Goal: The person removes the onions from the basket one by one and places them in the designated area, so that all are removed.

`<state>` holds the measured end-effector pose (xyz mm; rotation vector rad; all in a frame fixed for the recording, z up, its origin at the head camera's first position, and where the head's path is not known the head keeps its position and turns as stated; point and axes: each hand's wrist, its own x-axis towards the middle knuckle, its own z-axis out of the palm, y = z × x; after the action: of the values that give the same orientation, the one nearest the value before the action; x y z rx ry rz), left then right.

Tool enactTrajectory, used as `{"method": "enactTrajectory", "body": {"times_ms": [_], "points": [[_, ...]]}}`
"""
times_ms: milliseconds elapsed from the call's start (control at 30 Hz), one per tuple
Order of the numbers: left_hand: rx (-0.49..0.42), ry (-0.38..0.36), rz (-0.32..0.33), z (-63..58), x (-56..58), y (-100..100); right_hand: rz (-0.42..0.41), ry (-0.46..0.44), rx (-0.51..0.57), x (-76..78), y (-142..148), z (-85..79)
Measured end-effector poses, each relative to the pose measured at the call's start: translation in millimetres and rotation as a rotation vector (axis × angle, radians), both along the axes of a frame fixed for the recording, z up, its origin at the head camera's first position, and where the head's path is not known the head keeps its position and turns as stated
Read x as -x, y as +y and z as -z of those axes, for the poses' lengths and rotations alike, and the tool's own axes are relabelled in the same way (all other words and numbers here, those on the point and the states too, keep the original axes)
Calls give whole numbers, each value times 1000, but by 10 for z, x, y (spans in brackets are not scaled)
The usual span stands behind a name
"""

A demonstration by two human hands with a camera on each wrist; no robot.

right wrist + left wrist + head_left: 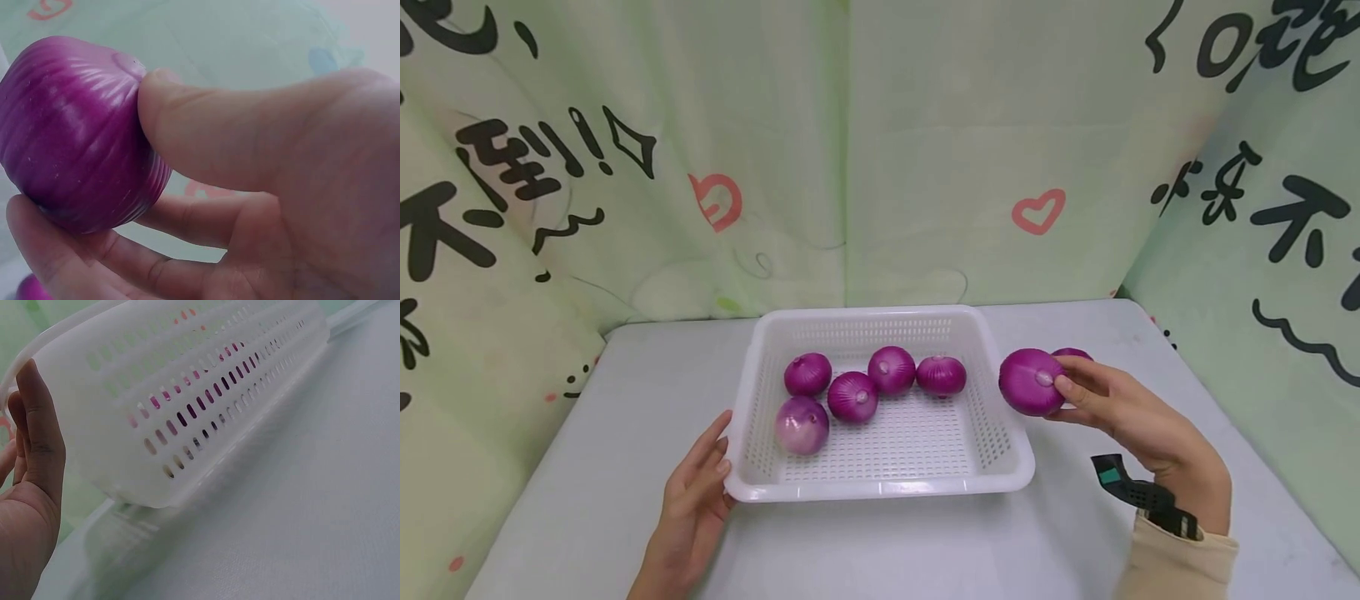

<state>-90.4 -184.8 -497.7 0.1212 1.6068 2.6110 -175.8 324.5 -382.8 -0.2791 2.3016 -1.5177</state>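
My right hand [1112, 408] holds a purple onion [1032, 382] just right of the white basket, thumb on one end and fingers beneath it, as the right wrist view shows. Behind that hand another onion [1072, 353] is partly hidden. At the basket's left side, my left hand [694, 492] touches the rim with its fingers fairly straight. The white perforated basket [880, 488] holds several purple onions, among them a paler one [802, 425] at the left front and one [942, 376] at the right. Purple shows through the basket's slots [200, 403] in the left wrist view.
A white table [880, 550] carries the basket. Behind it and at both sides hang pale green curtains [925, 167] with dark lettering and red hearts. A black strap [1142, 496] sits on the right wrist above a beige sleeve [1180, 567].
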Motion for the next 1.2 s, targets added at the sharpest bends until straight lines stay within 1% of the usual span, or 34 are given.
{"method": "enactTrajectory", "body": {"times_ms": [267,367,500,700,967,1200], "points": [[9,5,-5,-2,-8,-13,34,-37,35,14,234,174],[17,2,-4,-2,-6,-18,34,-53,24,25,306,247],[13,-3,-7,7,-7,-18,42,-102,-7,45,389,338],[-2,-5,-3,25,-6,-11,70,-140,-11,55,515,468],[-1,3,2,18,6,-4,108,-219,-112,64,629,587],[0,-8,-9,10,2,2,137,-252,-188,92,649,596]]}}
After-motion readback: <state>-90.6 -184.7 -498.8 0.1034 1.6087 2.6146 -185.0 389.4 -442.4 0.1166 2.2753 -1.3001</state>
